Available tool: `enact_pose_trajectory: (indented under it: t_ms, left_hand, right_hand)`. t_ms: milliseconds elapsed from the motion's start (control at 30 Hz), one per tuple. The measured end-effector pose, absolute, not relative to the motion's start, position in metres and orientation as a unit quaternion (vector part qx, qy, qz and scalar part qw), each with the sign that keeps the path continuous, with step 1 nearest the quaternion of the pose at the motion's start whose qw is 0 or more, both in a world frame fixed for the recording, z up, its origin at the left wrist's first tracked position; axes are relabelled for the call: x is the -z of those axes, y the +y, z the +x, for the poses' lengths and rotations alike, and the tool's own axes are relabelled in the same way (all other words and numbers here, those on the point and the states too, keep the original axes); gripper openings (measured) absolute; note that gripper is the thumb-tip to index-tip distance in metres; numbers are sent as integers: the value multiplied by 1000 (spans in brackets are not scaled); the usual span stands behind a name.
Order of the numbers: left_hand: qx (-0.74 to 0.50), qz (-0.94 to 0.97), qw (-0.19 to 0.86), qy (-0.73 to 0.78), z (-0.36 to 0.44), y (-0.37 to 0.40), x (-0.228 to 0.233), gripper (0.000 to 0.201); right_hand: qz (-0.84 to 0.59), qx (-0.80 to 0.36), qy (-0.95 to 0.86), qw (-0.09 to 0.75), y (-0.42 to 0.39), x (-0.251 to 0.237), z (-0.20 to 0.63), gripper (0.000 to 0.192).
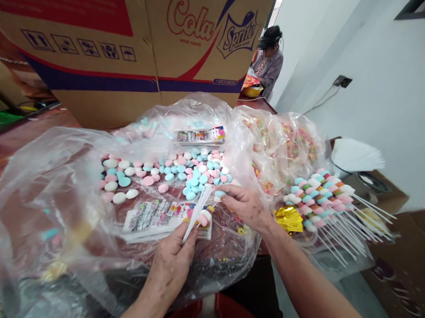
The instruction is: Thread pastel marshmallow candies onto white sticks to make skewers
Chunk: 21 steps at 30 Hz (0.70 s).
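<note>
Between the thumb and fingers of my left hand (178, 253) is a slim white packaging bag (200, 209), tilted and seen nearly edge-on. Pink and white candies (204, 218) show beside it; whether they are inside it I cannot tell. My right hand (247, 207) pinches a light blue and white candy (218, 195) close to the bag's upper end. Under the left hand's bag lies a stack of printed bags (149, 219). Loose pink, white and blue candies (170, 169) are spread on the clear plastic sheet just beyond.
A big cardboard carton (123, 83) stands at the back. Another printed stack (200, 136) lies before it. To the right are clear bags of colourful candy (286, 136), candy skewers on white sticks (321, 200) and gold ties (289, 219). A person (269, 61) is farther back.
</note>
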<state>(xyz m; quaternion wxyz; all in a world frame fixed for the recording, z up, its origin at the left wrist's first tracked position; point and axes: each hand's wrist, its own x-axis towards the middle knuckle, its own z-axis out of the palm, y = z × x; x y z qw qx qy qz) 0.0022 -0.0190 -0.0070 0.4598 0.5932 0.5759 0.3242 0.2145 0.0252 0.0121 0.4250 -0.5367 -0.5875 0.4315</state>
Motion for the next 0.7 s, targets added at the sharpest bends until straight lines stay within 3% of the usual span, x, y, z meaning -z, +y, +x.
enact_pose_trajectory:
  t_ms: [300,700]
  left_hand:
    - [-342,576,482,564,6,-23,13,42]
    - [-370,569,482,554,13,-26,13,32]
  right_hand:
    - [-531,-417,-561,478,19,-5,203,30]
    - [-519,-231,-672,475,13,-6,197,34]
